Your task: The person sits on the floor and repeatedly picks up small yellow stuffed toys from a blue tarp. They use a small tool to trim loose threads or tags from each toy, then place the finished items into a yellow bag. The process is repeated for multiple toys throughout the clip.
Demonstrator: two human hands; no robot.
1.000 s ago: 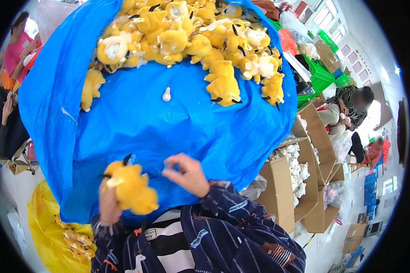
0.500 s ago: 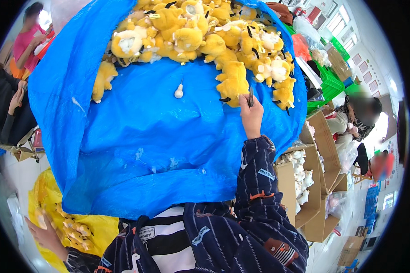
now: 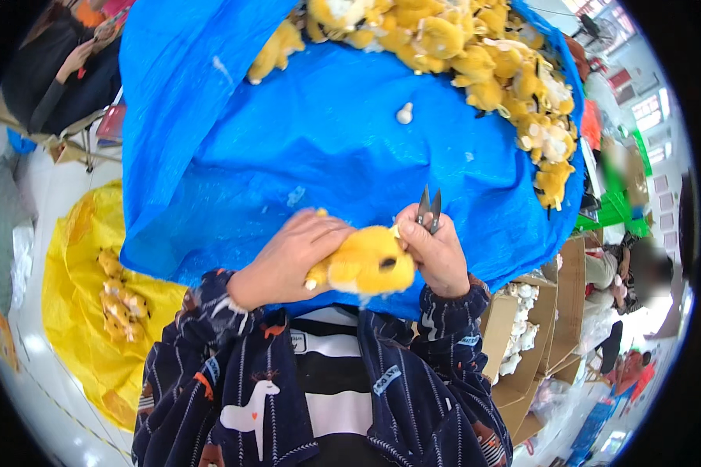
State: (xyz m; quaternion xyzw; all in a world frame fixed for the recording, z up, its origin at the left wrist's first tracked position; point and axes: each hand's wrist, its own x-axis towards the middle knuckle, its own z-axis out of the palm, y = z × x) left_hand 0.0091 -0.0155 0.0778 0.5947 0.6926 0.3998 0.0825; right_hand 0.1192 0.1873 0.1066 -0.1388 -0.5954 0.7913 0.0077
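Observation:
Close in front of my body, a yellow plush toy (image 3: pixel 372 261) with a dark patch and pale fur is gripped in my left hand (image 3: pixel 292 257), fingers wrapped over one end. My right hand (image 3: pixel 438 253) is closed around small dark thread snips (image 3: pixel 429 210), blades pointing away from me and apart at the tips. Its thumb and finger also meet the toy's near-right end at a small pale tab. Beyond the hands, a white bulb-shaped handle (image 3: pixel 404 114) lies on the blue sheet (image 3: pixel 343 148).
Many yellow plush toys (image 3: pixel 436 35) are heaped along the sheet's far and right sides. At lower left, a yellow sack (image 3: pixel 78 311) holds several small plush toys (image 3: pixel 121 311). Cardboard boxes (image 3: pixel 549 335) with white toys stand at right. Other people sit at both sides.
My right hand has come back from the heap toward my body with the snips and a plush toy. My left hand has moved from above the yellow sack onto the toy.

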